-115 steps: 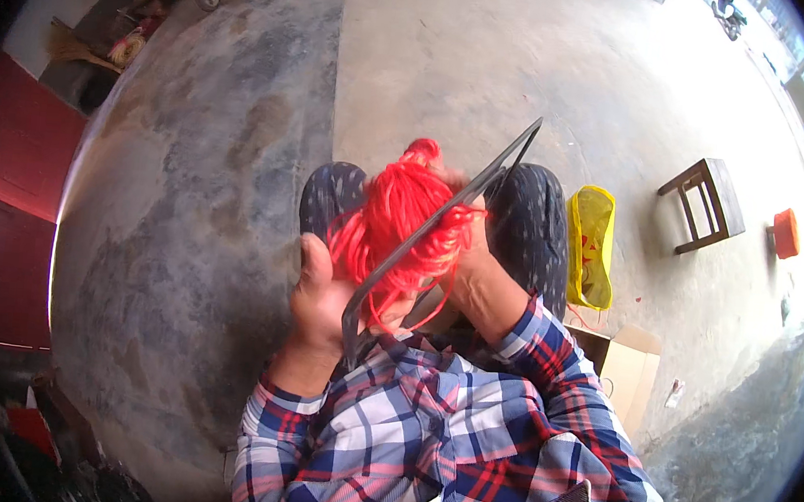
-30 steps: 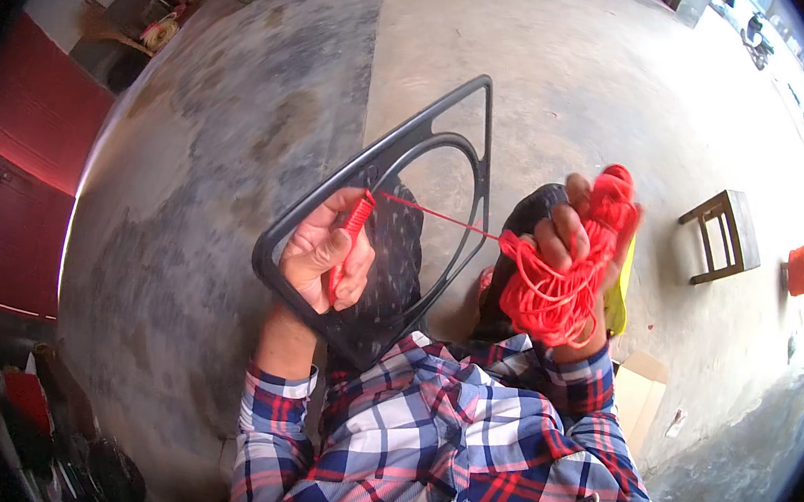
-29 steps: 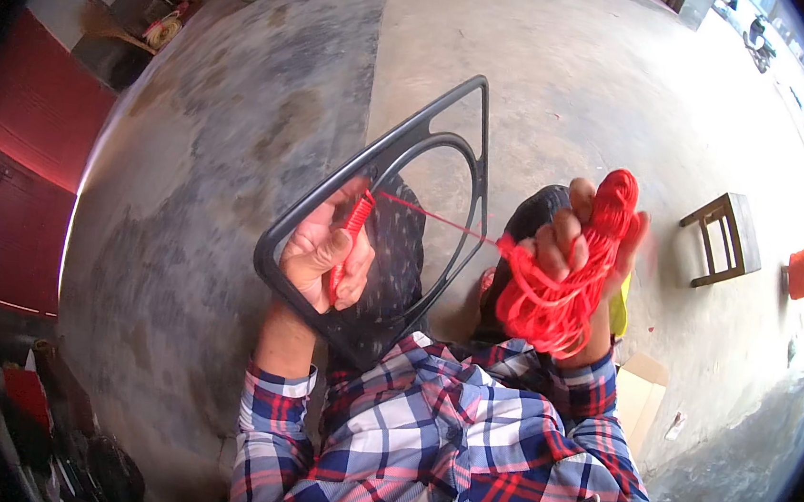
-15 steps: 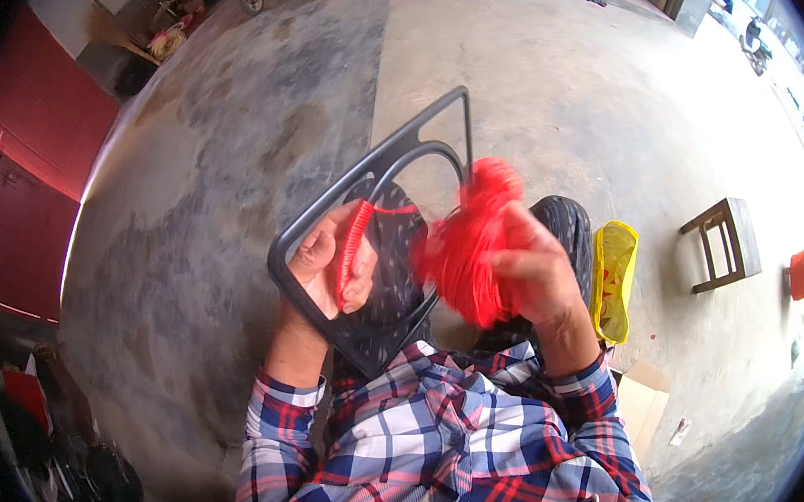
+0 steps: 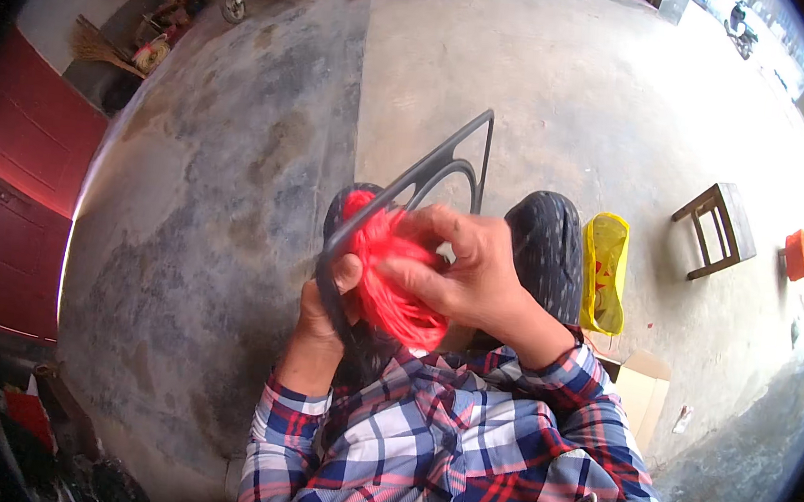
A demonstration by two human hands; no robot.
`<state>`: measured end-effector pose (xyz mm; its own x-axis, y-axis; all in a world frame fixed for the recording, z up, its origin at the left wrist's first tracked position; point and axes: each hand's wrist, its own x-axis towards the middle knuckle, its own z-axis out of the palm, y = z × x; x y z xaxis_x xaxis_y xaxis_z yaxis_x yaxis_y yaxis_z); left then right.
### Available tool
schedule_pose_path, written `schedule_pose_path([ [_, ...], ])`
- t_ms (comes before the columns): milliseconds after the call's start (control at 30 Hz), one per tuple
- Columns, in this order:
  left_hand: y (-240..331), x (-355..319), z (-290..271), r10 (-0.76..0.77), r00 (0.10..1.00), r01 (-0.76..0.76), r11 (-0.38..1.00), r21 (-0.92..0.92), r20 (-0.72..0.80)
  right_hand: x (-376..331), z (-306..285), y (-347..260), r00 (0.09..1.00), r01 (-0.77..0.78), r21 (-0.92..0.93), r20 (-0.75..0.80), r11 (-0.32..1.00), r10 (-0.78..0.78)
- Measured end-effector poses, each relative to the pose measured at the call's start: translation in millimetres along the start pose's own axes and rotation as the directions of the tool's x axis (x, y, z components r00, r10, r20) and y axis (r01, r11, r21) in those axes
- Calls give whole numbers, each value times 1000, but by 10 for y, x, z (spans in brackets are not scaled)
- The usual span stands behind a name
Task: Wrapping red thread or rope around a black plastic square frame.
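A dark frame (image 5: pixel 421 170) with a curved inner ring tilts above my lap. My left hand (image 5: pixel 317 315) is closed around its near-left side, with the thumb showing at the edge and most fingers hidden behind the frame and cord. My right hand (image 5: pixel 472 269) grips a loose bundle of bright red cord (image 5: pixel 403 310), its thumb and fingers pressed into the strands. The bundle sits against the frame, partly behind its side bar and right beside my left hand. The red wrapping on the frame is hidden by the bundle.
To the right of my knee stands a yellow-rimmed clear bag (image 5: pixel 605 274) with red bits inside. Beyond it are a wooden stool (image 5: pixel 715 231) and an orange object (image 5: pixel 797 255). A cardboard piece (image 5: pixel 643 392) lies near my right elbow. A red door (image 5: pixel 25 189) is at the left.
My right hand has carried the red cord bundle leftward, from beside the frame to up against it near my left hand. The frame has turned more edge-on, covering the wrapped part.
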<state>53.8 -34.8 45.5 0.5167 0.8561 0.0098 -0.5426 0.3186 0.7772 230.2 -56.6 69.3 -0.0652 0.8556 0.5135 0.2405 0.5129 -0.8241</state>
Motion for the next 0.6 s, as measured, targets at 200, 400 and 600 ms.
schedule_pose_path([
  [200,20,18,-55,39,999,-40,995,92,15,12,-101,110,973,-224,413,50,883,223],
  [400,-210,-195,-236,91,994,-55,882,468,-54,-283,47,617,833,-505,822,384,262,398],
  [600,-160,-82,51,93,990,-46,919,392,-102,118,153,334,902,-373,917,394,-140,176],
])
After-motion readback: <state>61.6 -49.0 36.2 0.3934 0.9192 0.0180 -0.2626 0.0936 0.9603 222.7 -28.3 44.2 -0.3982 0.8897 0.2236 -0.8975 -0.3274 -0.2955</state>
